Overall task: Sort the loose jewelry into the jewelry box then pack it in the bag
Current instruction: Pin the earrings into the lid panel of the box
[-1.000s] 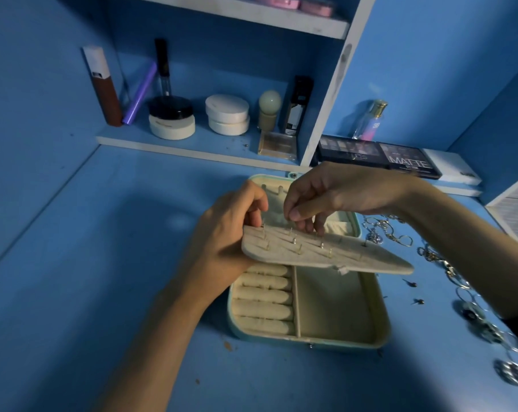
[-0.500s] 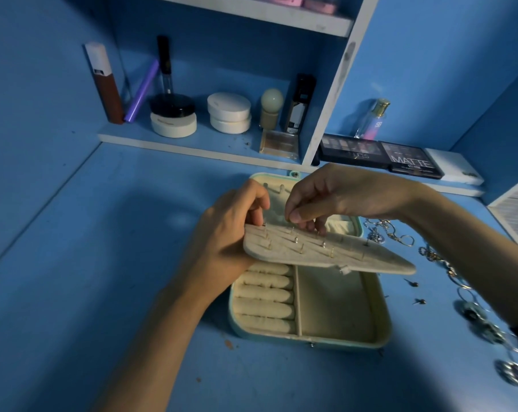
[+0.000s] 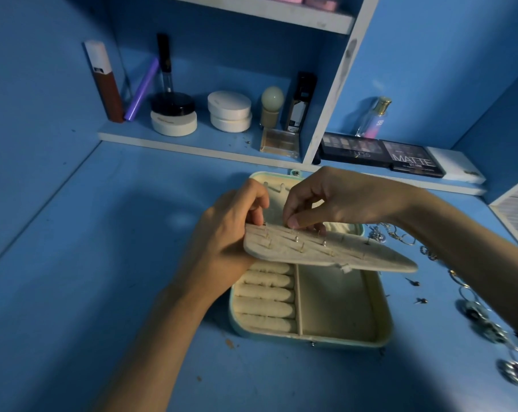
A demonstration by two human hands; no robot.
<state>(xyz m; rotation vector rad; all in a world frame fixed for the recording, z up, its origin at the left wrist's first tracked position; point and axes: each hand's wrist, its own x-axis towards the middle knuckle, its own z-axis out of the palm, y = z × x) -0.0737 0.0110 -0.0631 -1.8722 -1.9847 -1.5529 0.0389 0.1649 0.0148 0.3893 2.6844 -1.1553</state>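
Note:
An open pale-green jewelry box lies on the blue table, with cream ring rolls on its left and an empty compartment on its right. My left hand grips the left end of the cream earring panel, held level above the box. Several stud posts stick up through the panel. My right hand pinches a small stud at the panel's far edge. Loose silver chains and rings lie right of the box, and small studs lie beside it. No bag is in view.
A low shelf behind the box holds white jars, a lipstick tube, a compact, a perfume bottle and eyeshadow palettes. Blue walls close in left and right. Keyring-like metal pieces trail along the right edge.
Almost nothing differs. My right hand's fingertips have shifted slightly on the stud at the panel's far edge; my left hand keeps the same grip on the panel.

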